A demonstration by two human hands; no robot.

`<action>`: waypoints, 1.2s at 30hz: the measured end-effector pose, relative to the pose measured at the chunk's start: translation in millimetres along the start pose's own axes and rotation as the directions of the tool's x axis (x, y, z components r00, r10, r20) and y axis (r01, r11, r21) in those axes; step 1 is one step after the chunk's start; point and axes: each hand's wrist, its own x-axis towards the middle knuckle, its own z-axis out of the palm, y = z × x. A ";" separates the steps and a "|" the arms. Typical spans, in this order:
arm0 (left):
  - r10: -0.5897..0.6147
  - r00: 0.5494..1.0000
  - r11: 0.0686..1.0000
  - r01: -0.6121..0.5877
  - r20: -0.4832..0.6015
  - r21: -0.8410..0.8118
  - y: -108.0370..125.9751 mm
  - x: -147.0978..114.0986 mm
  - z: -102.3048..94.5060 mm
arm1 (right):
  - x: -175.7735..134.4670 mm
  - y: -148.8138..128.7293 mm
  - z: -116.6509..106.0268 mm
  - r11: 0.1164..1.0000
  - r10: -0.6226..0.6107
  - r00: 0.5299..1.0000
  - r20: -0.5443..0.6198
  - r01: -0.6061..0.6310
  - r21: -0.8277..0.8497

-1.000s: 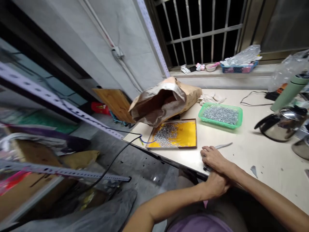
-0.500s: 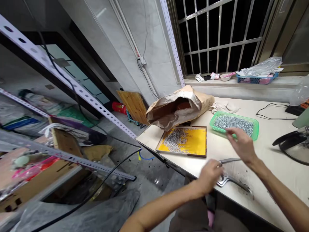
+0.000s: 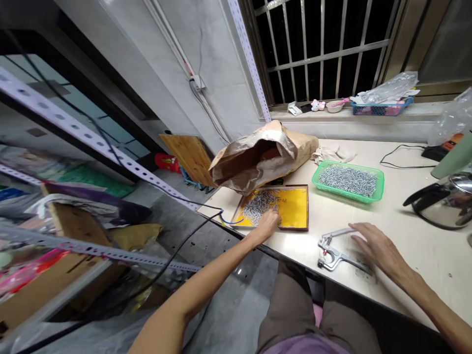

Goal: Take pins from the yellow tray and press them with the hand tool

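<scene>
My left hand (image 3: 269, 222) reaches into a shallow yellow-bottomed tray (image 3: 297, 209). Its fingers are curled down at the edge of a heap of small silvery metal pins (image 3: 256, 206); whatever lies between the fingertips is hidden. On the table lies a metal pair of hand pliers (image 3: 334, 255) with a spring and a small red part near the jaws. Beside its spread handles is my right hand (image 3: 378, 248), fingers stretched out and thumb apart, the fingertips at the end of the upper handle. A green plastic basket (image 3: 379, 189) full of similar pins stands beyond.
Behind the tray a large brown paper sack (image 3: 306, 145) lies with its mouth towards me. A kettle (image 3: 438, 206) and a cable (image 3: 398, 160) are at the right. A black cord (image 3: 177, 246) and perforated metal bars (image 3: 140, 172) cross the left side.
My left hand has gone from the pliers to the pins in the yellow tray. My right hand has come back from the green basket to the pliers, which now lie on the table.
</scene>
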 end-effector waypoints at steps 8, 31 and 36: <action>-0.021 0.986 0.890 -0.057 -0.166 -0.452 38.7 -11.6 -1.2 | -60.8 -19.0 2.3 0.993 0.114 0.985 0.133 -0.111 -0.030; -0.023 0.911 0.615 0.337 0.411 -0.713 126.8 -25.0 29.1 | -69.8 -31.6 18.6 0.974 0.225 0.953 0.202 -0.213 -0.080; 0.065 0.867 0.590 0.366 0.494 -0.720 124.4 -20.5 29.6 | -68.1 -33.8 16.8 0.968 0.248 0.935 0.255 -0.226 -0.109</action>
